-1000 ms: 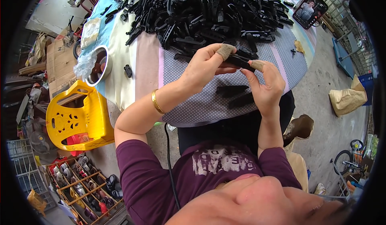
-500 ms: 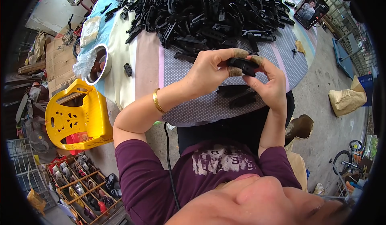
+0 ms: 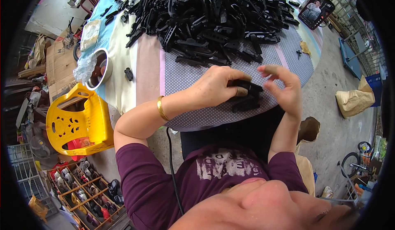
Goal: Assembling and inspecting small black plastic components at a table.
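My left hand (image 3: pixel 218 86), with a gold bangle at its wrist, grips a black plastic part (image 3: pixel 252 87) low over the near edge of the table. Just beneath it lie more black parts (image 3: pixel 246 103), partly hidden by the held one. To its right, my right hand (image 3: pixel 286 88) is raised with thumb and fingers apart, holding nothing. Beyond both hands spreads a large heap of similar black plastic parts (image 3: pixel 205 20). Finger wraps cover some of my fingertips.
A cloth-covered table (image 3: pixel 148 65) carries a single black part (image 3: pixel 129 74), a white bowl (image 3: pixel 108 67) with a plastic bag, and a phone (image 3: pixel 317 10) at the far right. A yellow plastic chair (image 3: pixel 98 123) stands left. A black cable (image 3: pixel 171 164) hangs in front of me.
My left hand has lowered a black part toward the pieces at the near table edge. My right hand has let go of it and moved away to the right.
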Available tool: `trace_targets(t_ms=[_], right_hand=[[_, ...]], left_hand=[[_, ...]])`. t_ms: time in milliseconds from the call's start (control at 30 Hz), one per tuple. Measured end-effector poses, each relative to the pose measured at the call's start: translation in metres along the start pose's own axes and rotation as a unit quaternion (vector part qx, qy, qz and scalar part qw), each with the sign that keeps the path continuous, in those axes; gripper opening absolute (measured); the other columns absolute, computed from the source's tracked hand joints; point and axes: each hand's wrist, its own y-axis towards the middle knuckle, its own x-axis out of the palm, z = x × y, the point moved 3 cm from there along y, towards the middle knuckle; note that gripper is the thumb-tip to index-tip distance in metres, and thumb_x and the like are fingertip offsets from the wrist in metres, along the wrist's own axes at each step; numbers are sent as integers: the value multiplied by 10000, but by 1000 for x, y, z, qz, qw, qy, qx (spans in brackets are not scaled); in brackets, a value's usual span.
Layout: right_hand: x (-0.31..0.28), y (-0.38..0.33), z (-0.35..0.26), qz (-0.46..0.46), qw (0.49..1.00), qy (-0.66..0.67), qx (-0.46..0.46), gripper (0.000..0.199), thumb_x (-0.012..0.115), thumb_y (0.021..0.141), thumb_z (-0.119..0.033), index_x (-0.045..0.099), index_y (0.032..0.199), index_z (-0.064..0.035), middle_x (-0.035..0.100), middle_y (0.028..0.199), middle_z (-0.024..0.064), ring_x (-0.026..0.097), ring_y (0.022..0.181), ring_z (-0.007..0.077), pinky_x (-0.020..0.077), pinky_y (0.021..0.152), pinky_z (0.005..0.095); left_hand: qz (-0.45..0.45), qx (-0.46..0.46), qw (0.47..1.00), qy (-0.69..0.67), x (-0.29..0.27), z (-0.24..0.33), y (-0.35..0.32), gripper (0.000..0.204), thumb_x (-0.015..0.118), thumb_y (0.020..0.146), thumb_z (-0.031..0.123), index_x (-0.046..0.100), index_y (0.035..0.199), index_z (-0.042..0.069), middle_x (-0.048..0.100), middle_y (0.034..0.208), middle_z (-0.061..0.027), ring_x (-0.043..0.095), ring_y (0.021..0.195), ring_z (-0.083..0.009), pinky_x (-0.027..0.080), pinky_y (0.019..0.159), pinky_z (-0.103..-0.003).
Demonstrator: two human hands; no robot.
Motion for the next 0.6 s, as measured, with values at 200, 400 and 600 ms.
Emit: trace_targets(t_ms=[200,400,600], right_hand=[[11,40,13,35,964,-264,-17,271,632,726,-1,632,997,-18,641,870,95,585,778,218,458,671,308],[22,40,9,-39,914,-400,-61,305,597,735,-36,614,1040,-47,604,887,104,561,746,258,461,671,337],[11,27,12,54,992,-67,90,271,592,784,10,578,1054,-6,558,804,3,521,633,37,431,573,178]], left_hand=[[41,151,980,124,-11,2,-1,216,705,714,69,672,927,52,603,870,-88,572,770,-235,479,684,-306],[152,46,921,357,-48,-8,-2,273,694,649,32,643,916,60,543,921,-75,517,898,-245,455,760,-325],[82,63,884,457,-27,-13,-2,248,610,684,40,636,928,79,512,928,-71,478,869,-241,415,788,-338]])
